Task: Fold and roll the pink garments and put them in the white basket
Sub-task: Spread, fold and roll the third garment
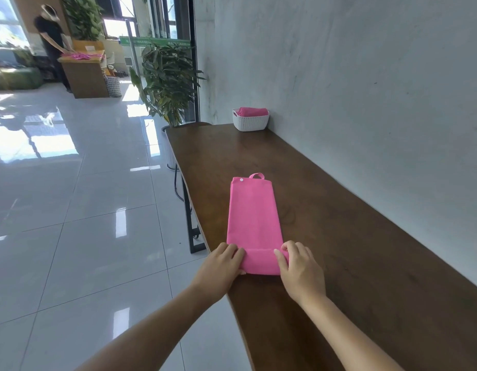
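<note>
Pink garment (253, 210), a long folded strip on the bench (366, 250), has its near end rolled. The white basket (250, 123) sits far off by the wall (366, 76). Left hand (221, 266) and right hand (299, 269) grip the roll's ends, thumbs probably underneath; push evenly, keeping it tight and straight.

Green banner (154, 42) at far doorway: white lettering, apparently "MAXIMUM", repeated; blurred, rest unreadable.

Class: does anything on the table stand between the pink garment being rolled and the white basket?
Nothing visible stands between the garment and the basket at the table's far end; one pink roll lies inside it.
</note>
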